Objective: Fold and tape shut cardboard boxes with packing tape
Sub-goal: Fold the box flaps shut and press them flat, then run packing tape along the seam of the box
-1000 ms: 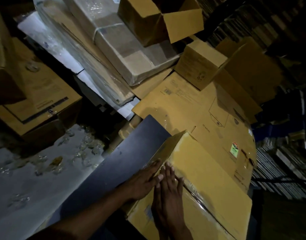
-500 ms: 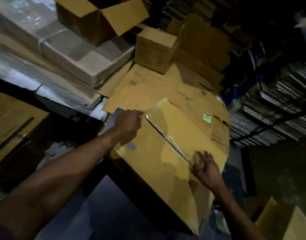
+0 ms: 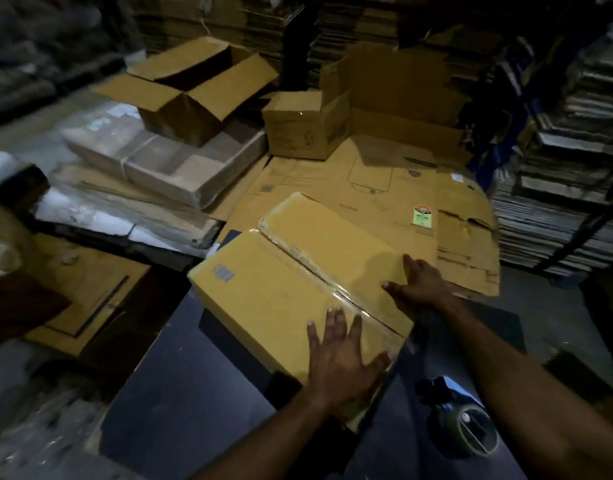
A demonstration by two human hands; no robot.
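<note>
1. The closed yellow-brown cardboard box (image 3: 291, 289) is sitting on the dark flat counter (image 3: 194, 393), directly under both hands, with its top flaps folded shut.
2. A strip of clear packing tape (image 3: 319, 268) is running along the centre seam of the box, from the far edge down toward the near corner between the two hands.
3. The left hand (image 3: 343, 362) is lying flat on the near part of the box top, fingers spread and straight, pressing down and gripping nothing.
4. The right hand (image 3: 416, 285) is resting on the right edge of the box, just past the tape seam; its fingers are stretched out and spread, not curled round anything.
5. A dark green tape dispenser with a roll in it (image 3: 464, 427) is lying on the counter just below the right forearm, near the box's closest corner, and neither hand is touching it.
6. Beyond the hands, a flattened brown carton with a green sticker (image 3: 402, 188) is lying under the far end of the box.
7. Further back there's an open brown cardboard box with its flaps up (image 3: 190, 88) and a smaller closed brown box (image 3: 298, 123) beside it.
8. Off to the right of the right hand, tall stacks of flat cardboard (image 3: 558, 188) are filling the background. Pretty dim lighting overall.
</note>
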